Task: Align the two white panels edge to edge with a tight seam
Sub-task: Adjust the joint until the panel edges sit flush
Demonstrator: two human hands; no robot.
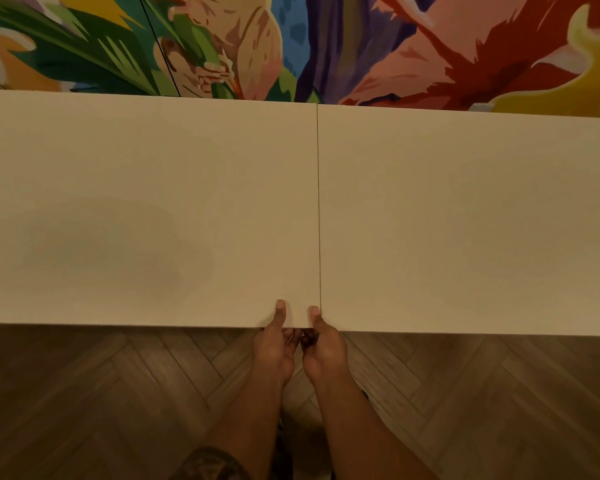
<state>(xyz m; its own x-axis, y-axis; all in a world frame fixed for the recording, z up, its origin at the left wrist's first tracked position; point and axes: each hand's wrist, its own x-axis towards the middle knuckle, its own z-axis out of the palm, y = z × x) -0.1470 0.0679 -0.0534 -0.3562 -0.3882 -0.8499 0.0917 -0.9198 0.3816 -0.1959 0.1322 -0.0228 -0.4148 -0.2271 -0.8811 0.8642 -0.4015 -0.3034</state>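
Your left hand [277,344] and right hand [323,348] each grip the left panel [146,209] near edge, bottom centre, thumbs on top; right panel [465,220] abuts it along a thin seam [318,209].

Two bare forearms, sleeveless, left hand [277,348], right hand [324,349]

Two flat white rectangular panels [146,209] [465,220] butted along a hairline seam [318,202], no finger room there. Open herringbone wood floor [84,393] lay below the near edge. Both hands [278,348] [323,348] crowded the seam's near end.
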